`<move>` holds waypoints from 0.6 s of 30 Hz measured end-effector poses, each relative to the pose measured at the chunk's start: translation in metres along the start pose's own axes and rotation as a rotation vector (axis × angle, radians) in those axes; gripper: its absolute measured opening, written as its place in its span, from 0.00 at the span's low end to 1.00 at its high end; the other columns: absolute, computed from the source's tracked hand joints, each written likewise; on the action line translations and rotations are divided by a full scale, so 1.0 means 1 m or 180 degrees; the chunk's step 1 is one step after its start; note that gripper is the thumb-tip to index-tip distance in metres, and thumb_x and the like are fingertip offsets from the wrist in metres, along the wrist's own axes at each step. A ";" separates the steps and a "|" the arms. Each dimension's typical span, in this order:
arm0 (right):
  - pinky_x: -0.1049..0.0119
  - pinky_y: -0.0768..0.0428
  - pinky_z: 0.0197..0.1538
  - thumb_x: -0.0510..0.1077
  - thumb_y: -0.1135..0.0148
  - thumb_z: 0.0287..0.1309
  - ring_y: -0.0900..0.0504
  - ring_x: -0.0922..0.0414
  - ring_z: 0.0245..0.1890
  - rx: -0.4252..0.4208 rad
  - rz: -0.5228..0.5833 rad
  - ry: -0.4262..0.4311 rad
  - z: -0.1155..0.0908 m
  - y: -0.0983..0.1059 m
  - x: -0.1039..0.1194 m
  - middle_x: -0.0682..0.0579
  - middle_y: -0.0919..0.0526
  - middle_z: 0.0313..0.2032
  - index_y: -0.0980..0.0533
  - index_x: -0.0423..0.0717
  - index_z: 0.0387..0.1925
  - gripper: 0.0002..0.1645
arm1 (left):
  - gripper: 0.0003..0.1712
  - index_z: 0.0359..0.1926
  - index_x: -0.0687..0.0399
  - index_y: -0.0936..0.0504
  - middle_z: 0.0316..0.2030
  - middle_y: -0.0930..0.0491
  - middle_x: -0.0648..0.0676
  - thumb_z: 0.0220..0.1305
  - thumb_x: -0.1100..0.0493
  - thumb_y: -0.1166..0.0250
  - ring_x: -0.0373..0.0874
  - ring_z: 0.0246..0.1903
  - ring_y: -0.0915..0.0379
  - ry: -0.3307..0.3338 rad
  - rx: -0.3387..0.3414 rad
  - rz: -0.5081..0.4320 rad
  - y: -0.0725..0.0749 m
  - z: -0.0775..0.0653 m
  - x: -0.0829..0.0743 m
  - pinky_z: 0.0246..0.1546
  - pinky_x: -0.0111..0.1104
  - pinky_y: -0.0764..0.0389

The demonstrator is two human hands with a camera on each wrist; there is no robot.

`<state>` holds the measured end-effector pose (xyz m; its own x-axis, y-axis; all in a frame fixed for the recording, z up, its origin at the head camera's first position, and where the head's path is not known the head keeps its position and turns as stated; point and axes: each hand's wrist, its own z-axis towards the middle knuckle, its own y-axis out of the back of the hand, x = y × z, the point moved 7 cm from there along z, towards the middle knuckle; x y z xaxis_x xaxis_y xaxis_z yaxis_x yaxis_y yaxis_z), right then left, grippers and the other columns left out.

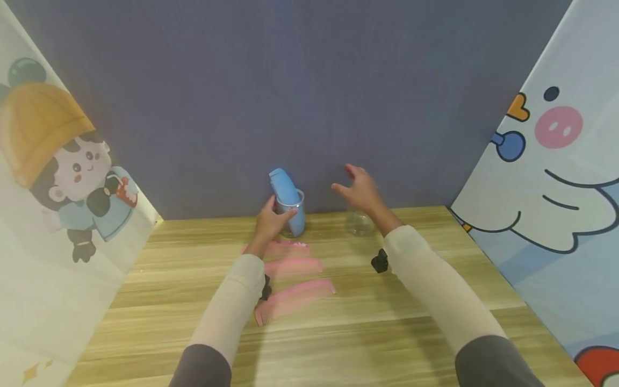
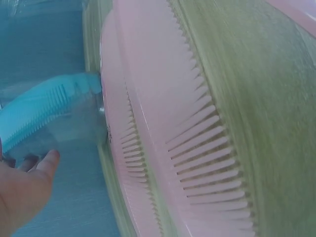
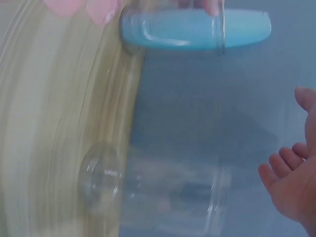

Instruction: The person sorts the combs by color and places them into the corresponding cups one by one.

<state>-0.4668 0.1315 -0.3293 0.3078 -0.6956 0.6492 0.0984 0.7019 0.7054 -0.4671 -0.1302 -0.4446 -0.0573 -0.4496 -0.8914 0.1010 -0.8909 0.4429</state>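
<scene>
Blue combs (image 1: 284,185) lean inside a clear jar (image 1: 302,201) by the back wall, their upper ends sticking out past the rim; how many is hard to tell. My left hand (image 1: 267,223) grips this jar, thumb on its near side and fingers at its left. To the right, a second clear jar (image 1: 359,228) stands on the table, partly hidden by my forearm. Above that jar, my right hand (image 1: 361,192) is held with thumb and fingers spread, nothing between them; the right wrist view shows the hand (image 3: 294,177) apart from the jar's mouth.
Three pink combs lie on the wooden table (image 1: 387,333): a near one (image 1: 295,294), a middle one (image 1: 295,265) and a far one (image 1: 290,247) partly behind my left arm. A grey wall (image 1: 309,97) closes the back; printed panels flank both sides.
</scene>
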 end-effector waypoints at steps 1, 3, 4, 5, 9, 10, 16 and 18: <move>0.43 0.32 0.73 0.54 0.32 0.64 0.32 0.39 0.70 -0.0014 -0.0016 -0.0040 -0.001 0.003 -0.005 0.36 0.31 0.70 0.41 0.37 0.76 0.48 | 0.54 0.79 0.48 0.43 0.71 0.30 0.61 0.59 0.38 0.28 0.59 0.68 0.31 0.0016 0.0038 -0.0010 0.000 0.000 0.001 0.70 0.51 0.29; 0.42 0.34 0.74 0.55 0.32 0.64 0.34 0.39 0.72 -0.0021 -0.0066 -0.0132 -0.003 0.008 -0.015 0.36 0.34 0.72 0.43 0.38 0.77 0.50 | 0.56 0.80 0.48 0.46 0.73 0.33 0.61 0.60 0.37 0.28 0.59 0.70 0.33 0.0064 0.0122 -0.0035 -0.001 -0.001 0.003 0.72 0.52 0.31; 0.42 0.35 0.75 0.55 0.33 0.64 0.36 0.38 0.73 -0.0021 -0.0103 -0.0164 -0.004 0.009 -0.020 0.35 0.35 0.73 0.44 0.37 0.77 0.51 | 0.56 0.81 0.48 0.48 0.74 0.34 0.61 0.61 0.37 0.29 0.59 0.71 0.34 0.0070 0.0166 -0.0053 -0.001 -0.001 0.003 0.73 0.52 0.32; 0.41 0.37 0.76 0.56 0.34 0.64 0.38 0.38 0.74 -0.0011 -0.0123 -0.0197 -0.004 0.011 -0.026 0.34 0.37 0.74 0.45 0.37 0.78 0.51 | 0.57 0.81 0.48 0.49 0.75 0.35 0.61 0.62 0.38 0.29 0.59 0.72 0.36 0.0072 0.0220 -0.0077 0.000 -0.002 0.004 0.73 0.52 0.33; 0.39 0.41 0.78 0.57 0.34 0.65 0.45 0.36 0.77 0.0017 -0.0168 -0.0314 -0.007 0.016 -0.043 0.32 0.44 0.76 0.50 0.36 0.79 0.55 | 0.57 0.82 0.52 0.52 0.77 0.40 0.63 0.64 0.38 0.31 0.60 0.74 0.40 0.0068 0.0409 -0.0103 0.003 -0.005 0.006 0.75 0.53 0.37; 0.39 0.42 0.78 0.58 0.34 0.65 0.45 0.35 0.77 0.0015 -0.0183 -0.0330 -0.008 0.016 -0.046 0.31 0.45 0.77 0.50 0.35 0.79 0.55 | 0.57 0.82 0.52 0.53 0.77 0.41 0.63 0.64 0.38 0.31 0.61 0.75 0.41 0.0072 0.0448 -0.0087 0.004 -0.006 0.007 0.76 0.53 0.38; 0.37 0.45 0.78 0.60 0.31 0.60 0.50 0.33 0.78 -0.0066 -0.0140 -0.0527 -0.010 0.019 -0.069 0.30 0.51 0.78 0.53 0.34 0.79 0.62 | 0.55 0.80 0.61 0.51 0.78 0.46 0.66 0.65 0.43 0.31 0.65 0.77 0.48 -0.0027 0.0722 0.0462 0.016 -0.014 0.008 0.77 0.58 0.44; 0.36 0.46 0.78 0.60 0.30 0.58 0.54 0.33 0.79 -0.0074 -0.0079 -0.0645 -0.012 0.019 -0.078 0.30 0.54 0.79 0.56 0.35 0.80 0.65 | 0.53 0.79 0.63 0.49 0.78 0.46 0.67 0.65 0.46 0.30 0.66 0.76 0.48 -0.0122 0.0851 0.0715 0.019 -0.017 0.007 0.77 0.59 0.44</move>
<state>-0.4774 0.2012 -0.3698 0.1086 -0.7276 0.6773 0.1261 0.6859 0.7166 -0.4487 -0.1492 -0.4446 -0.1011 -0.6338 -0.7669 -0.1481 -0.7526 0.6415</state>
